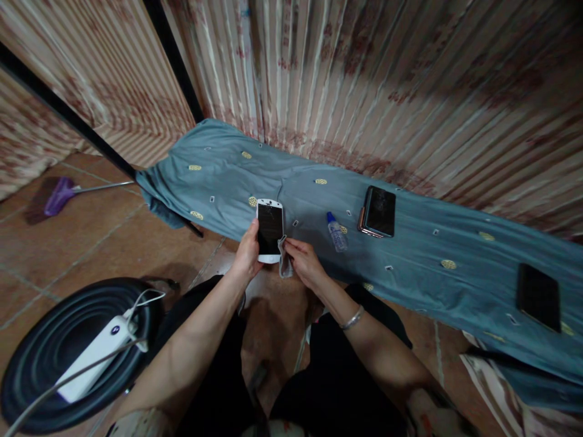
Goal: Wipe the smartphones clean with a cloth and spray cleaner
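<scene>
A white smartphone [270,227] with a dark screen is gripped along its left edge by my left hand [248,252]. My right hand [306,261] pinches a small grey cloth [285,260], which lies against the lower right corner of that phone. To the right, on the blue-green bedsheet [314,209], lies a small clear bottle [337,233] with a blue cap. Beyond it rests a stack of dark phones [379,211], and a single dark phone [538,297] lies farther right.
Striped curtains [319,79] hang behind the sheet-covered surface. Black poles [175,60] rise at the left. On the tiled floor are a coiled black hose [27,358] with a white power strip [93,358] on it and a purple broom [59,195].
</scene>
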Tool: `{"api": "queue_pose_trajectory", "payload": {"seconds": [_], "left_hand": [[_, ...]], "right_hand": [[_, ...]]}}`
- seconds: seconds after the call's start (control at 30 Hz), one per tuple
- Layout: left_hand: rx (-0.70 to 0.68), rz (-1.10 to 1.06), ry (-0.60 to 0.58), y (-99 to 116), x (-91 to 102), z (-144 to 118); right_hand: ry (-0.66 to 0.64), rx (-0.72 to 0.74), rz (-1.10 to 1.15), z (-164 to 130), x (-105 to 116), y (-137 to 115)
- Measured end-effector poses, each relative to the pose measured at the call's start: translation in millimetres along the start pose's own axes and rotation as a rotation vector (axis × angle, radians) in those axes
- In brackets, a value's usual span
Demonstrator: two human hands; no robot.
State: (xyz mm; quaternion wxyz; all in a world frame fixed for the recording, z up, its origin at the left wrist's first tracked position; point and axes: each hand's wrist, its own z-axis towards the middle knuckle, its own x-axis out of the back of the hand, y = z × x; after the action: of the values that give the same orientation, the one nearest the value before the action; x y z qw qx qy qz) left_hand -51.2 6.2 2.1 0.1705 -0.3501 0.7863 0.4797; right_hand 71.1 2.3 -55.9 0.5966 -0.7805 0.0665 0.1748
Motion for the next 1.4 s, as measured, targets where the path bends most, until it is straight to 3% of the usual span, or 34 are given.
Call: {"api": "queue_pose_trajectory", "payload": {"seconds": [0.1,0.27,0.37,0.5,0.67,0.93,1.23,1.4], "left_hand": [[0.024,0.010,-0.020,3.6,0.3,0.4],[0.026,0.041,-0.034,11.7,-1.1,-1.5],[0.061,0.024,-0.032,15.6,-2.8,-2.4],[0.062,-0.059,-0.001,18.3,-5.9,-1.4],[0.088,-0.146,-0.004,21.5,-7.5,0.4],[0.141,-0.178,0.016,22.4,-9.2,-2.1],[0.172,-0.176,0.013,15.4,0.4,4.3],[0.210,-0.142,0.038,10.7,-6.5,0.6]], "right_hand": [[-0.041,-0.042,0.037,-6.5,-1.3,-0.1],[-0.145,-0.231,0.125,-18.4,-5.9,-5.5],[-0.176,-0.224,0.128,-19.5,-7.3,-5.5],[-0.110,-0.034,-0.063,-15.5,-3.5,-4.5],[0.043,0.367,-0.571,-18.9,9.0,-17.4],[-0.105,0.927,-1.016,-23.5,12.1,-21.5],[-0.181,1.005,-1.184,-29.8,4.2,-20.9],[-0.178,1.084,-1.189,-30.7,-4.9,-21.6]]}}
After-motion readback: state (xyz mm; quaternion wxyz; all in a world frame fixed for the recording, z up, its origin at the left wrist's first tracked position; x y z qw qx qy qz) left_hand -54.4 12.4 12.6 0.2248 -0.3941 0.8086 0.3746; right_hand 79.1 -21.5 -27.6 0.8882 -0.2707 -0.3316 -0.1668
